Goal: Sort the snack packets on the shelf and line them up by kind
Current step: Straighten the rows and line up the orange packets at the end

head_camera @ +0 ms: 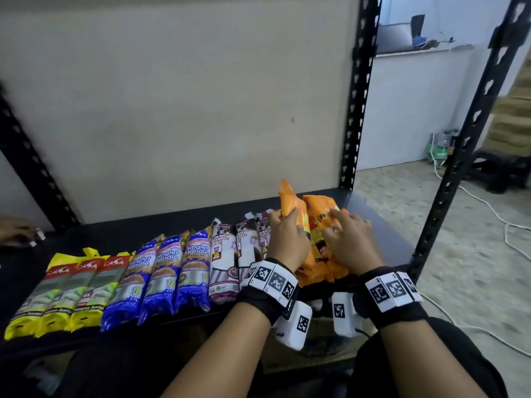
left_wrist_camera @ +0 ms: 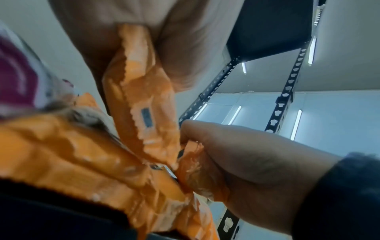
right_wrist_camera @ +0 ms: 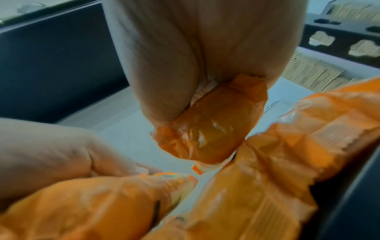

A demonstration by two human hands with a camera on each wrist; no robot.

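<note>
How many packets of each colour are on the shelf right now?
Yellow packets: 3
Blue packets: 3
White-and-purple packets: 3
Orange packets: 3, though they overlap, so less sure
Total: 12

A row is laid along the shelf: Casa packets leftmost, then Singlet packets, then drawstring packets, with a pile at the right end.

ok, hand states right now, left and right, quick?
Left hand: grips the raised orange packet.
Right hand: pinches the second orange packet, down on the shelf.
</note>
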